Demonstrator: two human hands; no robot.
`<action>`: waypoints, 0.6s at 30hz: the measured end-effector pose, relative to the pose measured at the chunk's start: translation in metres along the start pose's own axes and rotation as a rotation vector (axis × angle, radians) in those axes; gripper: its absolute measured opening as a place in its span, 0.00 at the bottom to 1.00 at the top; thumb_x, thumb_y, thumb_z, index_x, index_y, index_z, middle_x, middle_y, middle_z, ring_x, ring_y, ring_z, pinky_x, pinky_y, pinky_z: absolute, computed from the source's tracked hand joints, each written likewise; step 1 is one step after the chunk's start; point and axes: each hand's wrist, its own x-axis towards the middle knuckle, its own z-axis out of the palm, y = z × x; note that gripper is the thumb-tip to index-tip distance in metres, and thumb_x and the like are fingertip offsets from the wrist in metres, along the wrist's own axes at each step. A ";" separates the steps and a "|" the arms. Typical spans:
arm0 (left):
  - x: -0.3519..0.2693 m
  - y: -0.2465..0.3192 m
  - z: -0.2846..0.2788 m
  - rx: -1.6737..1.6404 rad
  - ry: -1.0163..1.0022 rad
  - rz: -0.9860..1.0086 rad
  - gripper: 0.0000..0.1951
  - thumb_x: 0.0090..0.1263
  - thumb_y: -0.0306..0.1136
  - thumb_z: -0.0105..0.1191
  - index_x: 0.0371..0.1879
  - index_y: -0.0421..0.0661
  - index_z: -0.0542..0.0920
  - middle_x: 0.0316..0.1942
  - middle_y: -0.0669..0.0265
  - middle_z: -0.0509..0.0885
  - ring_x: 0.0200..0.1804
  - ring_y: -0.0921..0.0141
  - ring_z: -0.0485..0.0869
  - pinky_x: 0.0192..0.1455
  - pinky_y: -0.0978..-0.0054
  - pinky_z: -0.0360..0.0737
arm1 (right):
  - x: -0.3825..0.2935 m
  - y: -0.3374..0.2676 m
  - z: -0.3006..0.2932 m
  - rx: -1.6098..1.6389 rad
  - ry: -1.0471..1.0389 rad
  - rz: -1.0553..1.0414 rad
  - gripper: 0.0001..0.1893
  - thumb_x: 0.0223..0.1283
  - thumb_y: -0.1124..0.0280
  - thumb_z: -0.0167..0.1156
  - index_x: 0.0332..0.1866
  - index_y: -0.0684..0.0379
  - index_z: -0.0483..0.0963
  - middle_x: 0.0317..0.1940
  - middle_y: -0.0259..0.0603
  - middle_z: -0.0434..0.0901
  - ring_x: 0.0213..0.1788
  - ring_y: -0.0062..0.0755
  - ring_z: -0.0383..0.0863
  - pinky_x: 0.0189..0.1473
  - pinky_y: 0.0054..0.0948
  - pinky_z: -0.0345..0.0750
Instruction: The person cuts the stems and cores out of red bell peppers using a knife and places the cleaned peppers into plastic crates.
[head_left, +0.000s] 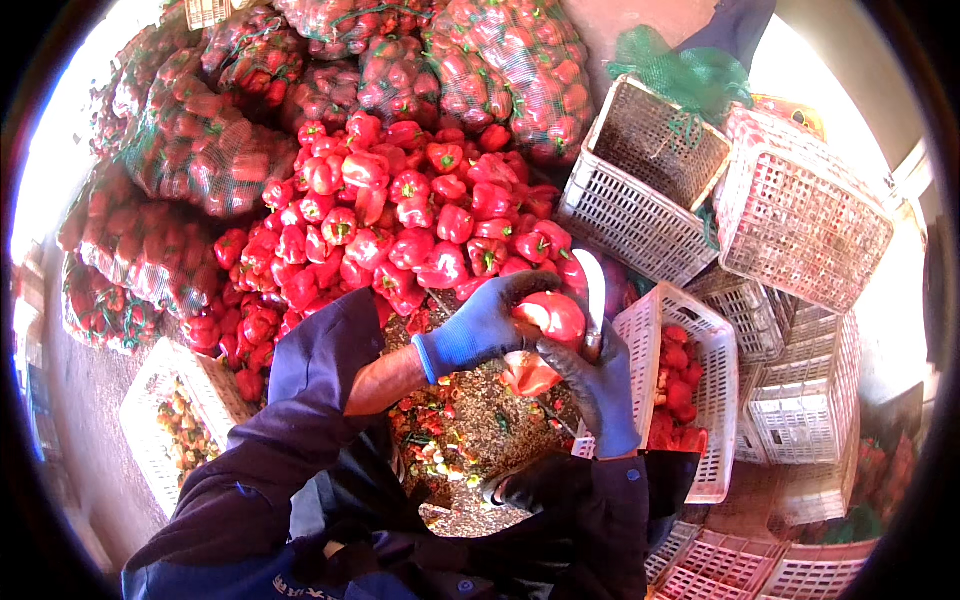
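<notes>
My left hand (487, 319), in a blue knit glove with a dark palm, grips a red bell pepper (555, 315) from its left side. A curved-blade knife (592, 289) is held in my right hand (600, 382), gloved alike, with its blade pointing up beside the pepper. The fingers of my right hand also reach under the pepper. Just below them shows an opened, paler pepper piece (529, 375); whether it is joined to the held pepper I cannot tell. Beyond both hands lies a large heap of whole red bell peppers (412, 217).
At my right stands a white plastic crate (720, 450) with cut red peppers (679, 382). Another crate (142, 405) at my left holds pepper cores (184, 435). Mesh sacks of peppers (202, 150) ring the heap. Stacked crates (806, 382) rise at right. Scraps litter the floor (480, 420).
</notes>
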 end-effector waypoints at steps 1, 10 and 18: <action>0.000 0.002 -0.003 -0.031 -0.016 0.000 0.43 0.56 0.17 0.70 0.75 0.37 0.67 0.73 0.60 0.74 0.73 0.69 0.72 0.71 0.69 0.75 | 0.001 -0.001 0.003 0.121 -0.007 0.030 0.33 0.51 0.72 0.80 0.65 0.64 0.76 0.52 0.37 0.85 0.51 0.24 0.83 0.57 0.28 0.80; -0.012 -0.029 -0.005 -0.311 0.262 -0.287 0.31 0.65 0.30 0.69 0.68 0.40 0.73 0.57 0.64 0.84 0.56 0.69 0.84 0.59 0.68 0.84 | 0.009 0.013 0.021 -0.458 0.256 -0.291 0.21 0.47 0.75 0.75 0.50 0.62 0.80 0.39 0.43 0.86 0.43 0.38 0.86 0.46 0.37 0.82; -0.017 0.007 0.024 -0.427 0.231 -0.432 0.16 0.75 0.40 0.63 0.51 0.40 0.83 0.40 0.65 0.89 0.40 0.73 0.88 0.42 0.70 0.87 | 0.004 0.013 0.019 -0.611 0.397 -0.421 0.16 0.49 0.75 0.74 0.43 0.62 0.77 0.32 0.44 0.80 0.37 0.46 0.85 0.42 0.40 0.80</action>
